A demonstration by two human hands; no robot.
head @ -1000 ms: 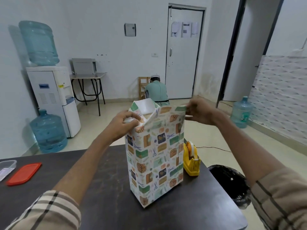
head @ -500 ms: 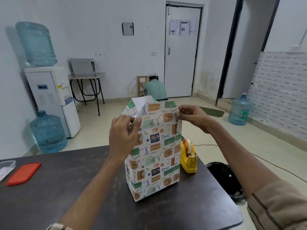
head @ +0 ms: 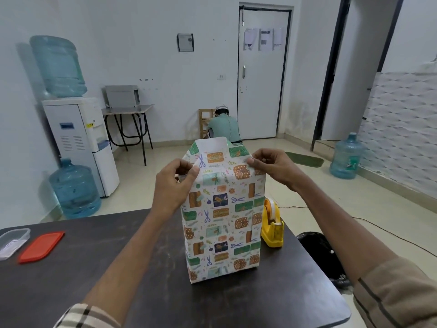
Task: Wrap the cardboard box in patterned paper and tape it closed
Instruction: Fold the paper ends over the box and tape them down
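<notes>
Head view: a tall box, covered on its visible sides in patterned paper, is shown standing upright on a dark table. The paper's upper left corner is pinched between the thumb and fingers of the left hand, and its upper right corner is pinched by the fingertips of the right hand. The 2 hands are held at the top of the box, 1 on each side. Above them, a white flap of paper is left standing open at the far side of the box top.

A yellow tape dispenser is set just to the right of the box; whether the 2 touch cannot be told. Well to the left of the box, a red lid and a clear container are laid side by side.

Behind the box, a person in a green shirt is seen from the back beside a white door. Farther left of the box, a water dispenser is stood against the wall, with a blue bottle on the floor beside it. A black bin is placed on the floor to the right of the box.
</notes>
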